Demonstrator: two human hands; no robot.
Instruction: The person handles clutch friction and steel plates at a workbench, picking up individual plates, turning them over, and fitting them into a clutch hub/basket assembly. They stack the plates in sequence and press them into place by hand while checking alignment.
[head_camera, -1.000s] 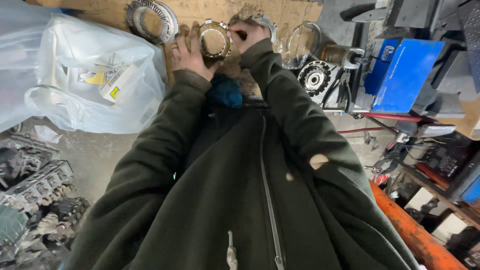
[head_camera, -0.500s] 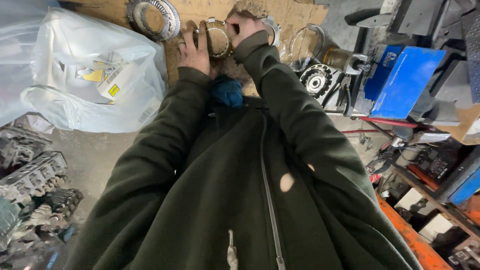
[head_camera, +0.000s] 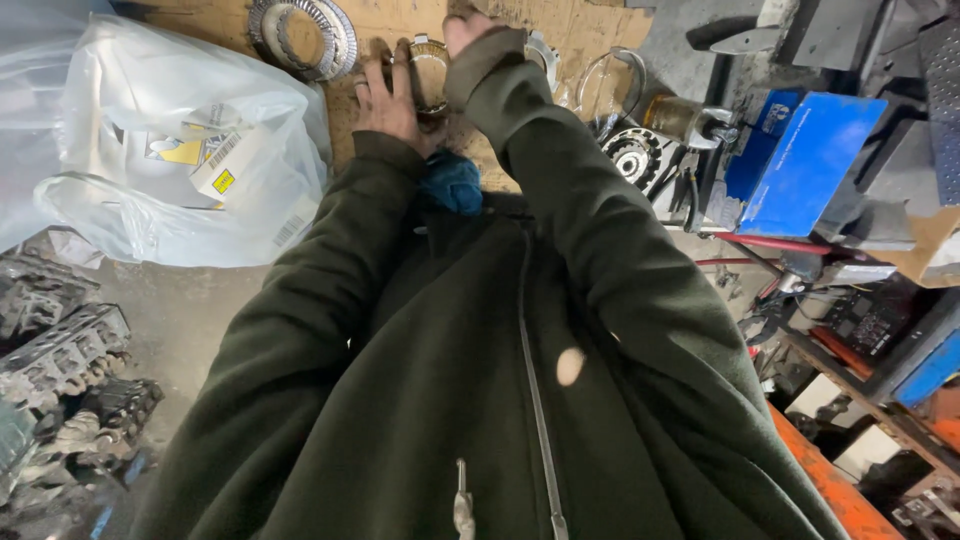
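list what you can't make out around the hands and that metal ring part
- Head view: right hand, fingers cut off by the top edge and covered by the sleeve; its grip cannot be told.
- Metal ring part: half hidden behind left hand and the right sleeve.
- Toothed ring: top cropped by the frame.

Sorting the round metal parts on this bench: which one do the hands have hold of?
The brass-edged ring, between the left hand and right hand. The flat toothed ring lies untouched up-left; the black gear sits right.
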